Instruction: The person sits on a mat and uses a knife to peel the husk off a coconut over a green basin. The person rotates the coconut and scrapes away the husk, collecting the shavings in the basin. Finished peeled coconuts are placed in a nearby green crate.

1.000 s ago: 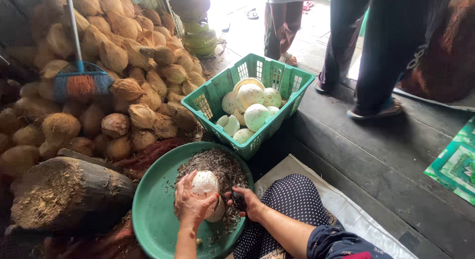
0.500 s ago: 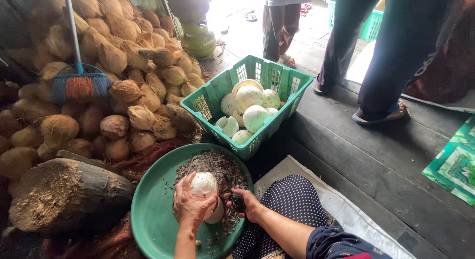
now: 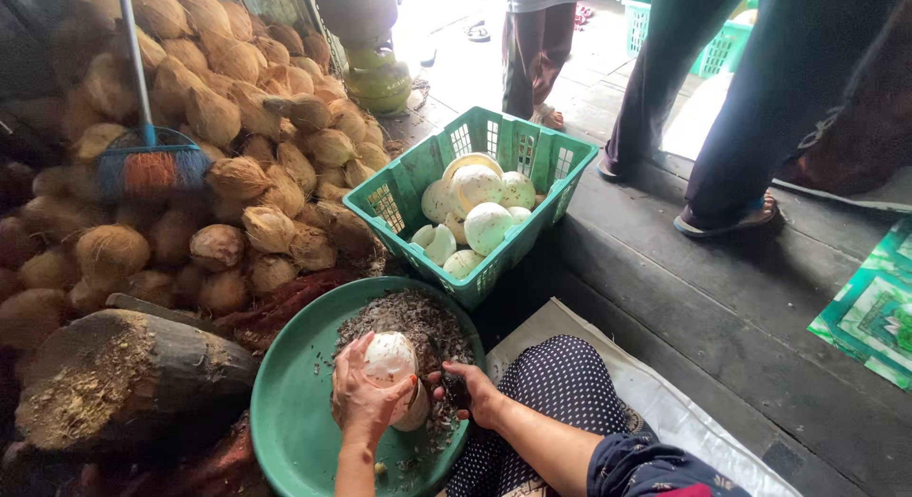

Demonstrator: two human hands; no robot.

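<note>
Broom (image 3: pixel 150 164): leaning on the heap of husked brown coconuts (image 3: pixel 237 136).
Log (image 3: pixel 114 378): lying beside the round green basin (image 3: pixel 294 430).
Left hand (image 3: pixel 359 397): wrapped around a peeled white coconut (image 3: pixel 389 356), upright in the basin among dark shavings (image 3: pixel 408 316).
Right hand (image 3: pixel 470 388): closed on a small dark tool (image 3: pixel 453 385), just beside the coconut.
Green crate (image 3: pixel 475 150): holding more peeled coconuts, beyond the basin.
</note>
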